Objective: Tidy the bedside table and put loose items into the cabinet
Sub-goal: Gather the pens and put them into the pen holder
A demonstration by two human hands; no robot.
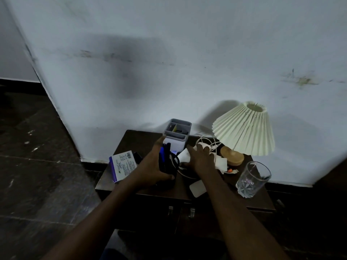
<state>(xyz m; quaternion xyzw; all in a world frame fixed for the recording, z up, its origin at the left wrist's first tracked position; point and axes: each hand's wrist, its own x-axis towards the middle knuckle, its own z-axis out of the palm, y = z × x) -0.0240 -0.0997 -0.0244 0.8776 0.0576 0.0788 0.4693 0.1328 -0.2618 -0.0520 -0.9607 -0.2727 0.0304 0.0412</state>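
Dark wooden bedside table [142,192], two cabinet doors [150,216] shut below its front edge, metal handles side by side. Black mesh pen holder [170,166] stands mid-table with blue pens upright in it. A white-and-purple box [123,166] lies flat at the left edge. Grey divided organiser [178,134] sits against the back edge. White cable [208,143] loops beside crumpled tissue [220,163]. Clear glass [252,179] stands upright near the front right corner; a white pad [197,188] lies by the front edge.
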